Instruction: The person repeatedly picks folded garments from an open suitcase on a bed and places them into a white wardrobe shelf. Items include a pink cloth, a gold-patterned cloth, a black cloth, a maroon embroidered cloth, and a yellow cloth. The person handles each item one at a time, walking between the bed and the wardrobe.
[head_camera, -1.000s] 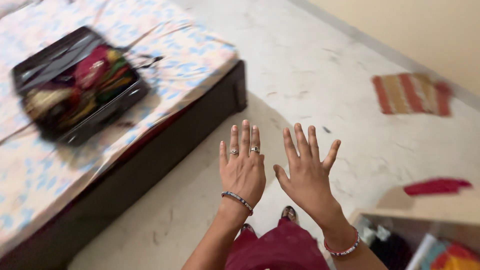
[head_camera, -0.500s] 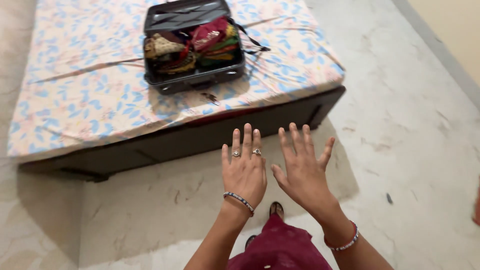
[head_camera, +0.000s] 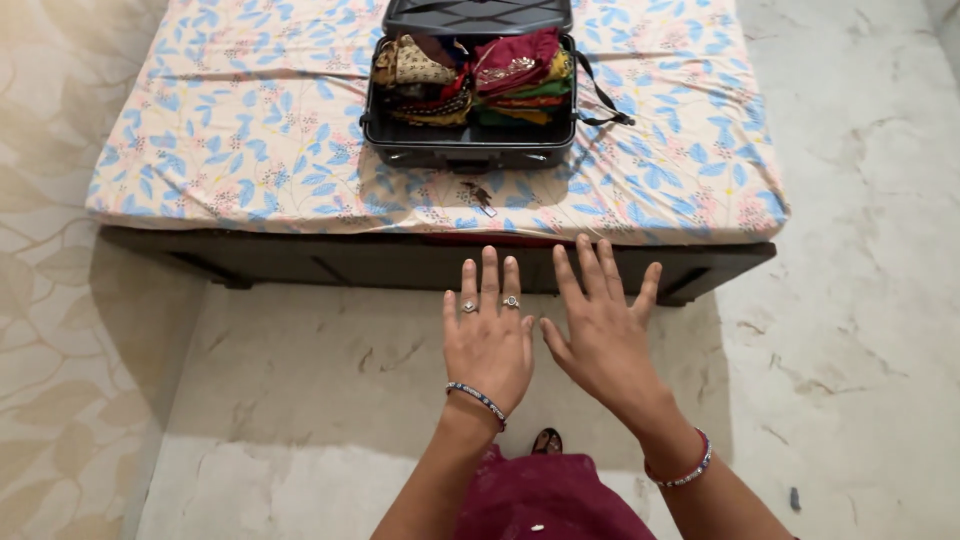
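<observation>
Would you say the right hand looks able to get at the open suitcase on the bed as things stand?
Probably not yet. The right hand is held out empty over the floor, short of the bed's edge, and the suitcase lies further back on the mattress. Nothing stands between them, so the way looks free.

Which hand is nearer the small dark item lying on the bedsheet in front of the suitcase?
Left. The left hand is almost straight below the small dark item; the right hand sits further to the item's right. Both hover empty, off the bed.
</observation>
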